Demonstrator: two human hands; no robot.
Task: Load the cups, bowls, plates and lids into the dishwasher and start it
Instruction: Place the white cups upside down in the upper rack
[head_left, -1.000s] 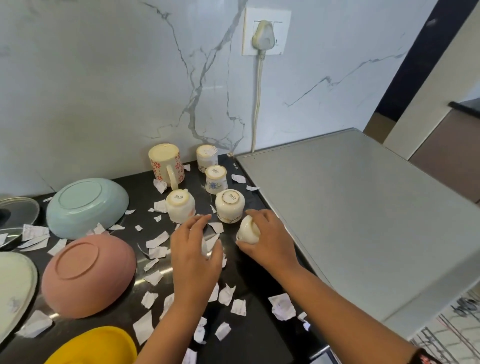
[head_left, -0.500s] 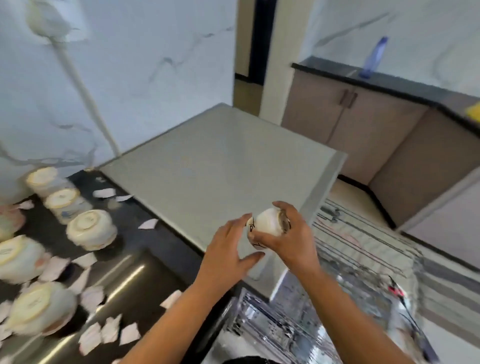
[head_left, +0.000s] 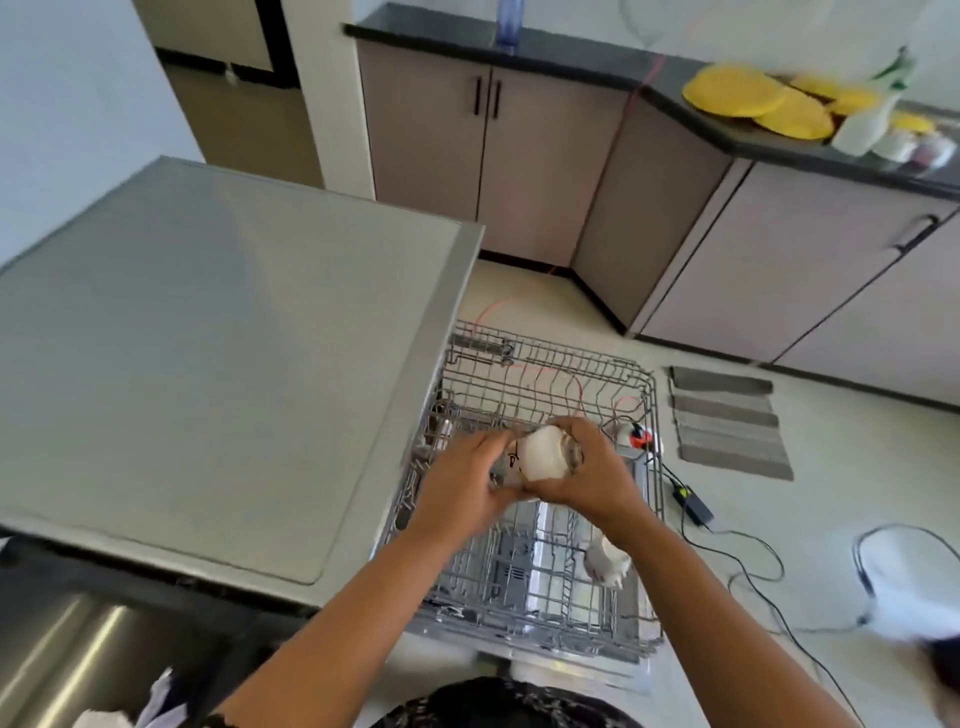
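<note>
At far left I see the flat grey dishwasher top (head_left: 208, 338). Below it, in the near-left corner, is a strip of dark worktop (head_left: 78, 649) with white paper scraps (head_left: 161, 696).

Moving right, the left hand (head_left: 462, 483) is against the left side of the small white ceramic cup (head_left: 543, 452), thumb above and fingers beneath. The blur stops me telling whether it grips or only steadies. The right hand (head_left: 592, 478) is clearly the carrier: its fingers (head_left: 579, 436) curl over the cup's top and right side, closed round it. The cup is in the air and tilted, and I cannot make out which way its mouth faces.

The next move turns on this, as I read it: the pulled-out grey wire dishwasher rack (head_left: 545, 374) lies straight below both hands, so the cup has to go down, not sideways. A second white cup (head_left: 605, 566) sits in the rack's near-right part, just under the right forearm. I judge the free tines to the left and far side to be the better target, with the cup turned mouth down first. The right hand looks able to finish this alone.

Further right, on the floor, lie a black power adapter (head_left: 693, 506) with its cable and a grey striped mat (head_left: 727, 426).
</note>
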